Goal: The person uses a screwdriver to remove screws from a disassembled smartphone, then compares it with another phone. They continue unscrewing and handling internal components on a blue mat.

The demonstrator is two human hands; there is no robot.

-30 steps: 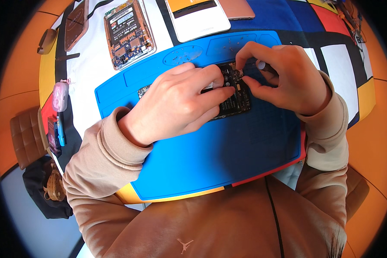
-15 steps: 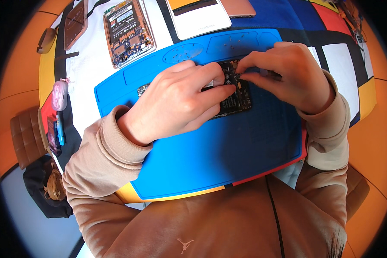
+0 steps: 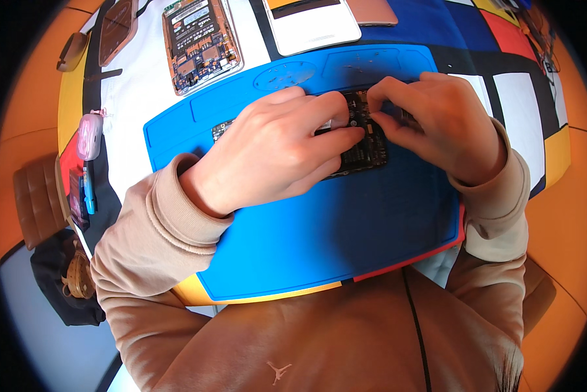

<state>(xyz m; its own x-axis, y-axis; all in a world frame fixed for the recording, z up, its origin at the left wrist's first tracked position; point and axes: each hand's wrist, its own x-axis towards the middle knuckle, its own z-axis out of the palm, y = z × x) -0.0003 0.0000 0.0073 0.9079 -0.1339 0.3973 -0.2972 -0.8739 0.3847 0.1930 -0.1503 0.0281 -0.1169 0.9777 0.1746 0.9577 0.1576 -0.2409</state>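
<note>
An opened phone (image 3: 374,149) with its dark circuit board and inner parts bared lies on the blue work mat (image 3: 293,242). Across its middle rests my left hand (image 3: 280,147), fingers bent and closed on the phone, covering much of it. A bit of the phone's left end shows beyond the wrist. My right hand (image 3: 437,121) is at the phone's right end, thumb and forefinger pinched close together over the board. Whatever sits in that pinch is too small and shaded to make out.
Beyond the mat lie another opened phone (image 3: 205,49), a white phone panel (image 3: 319,32), a copper-coloured panel (image 3: 374,12) and a brown phone-shaped piece (image 3: 117,31). Small screws sit in the mat's oval tray (image 3: 284,76). At left are a pink case (image 3: 90,137) and a blue pen (image 3: 89,193).
The view has shifted slightly. My right thumb and forefinger have moved a little over the phone's right end; my left hand keeps its place on the phone.
</note>
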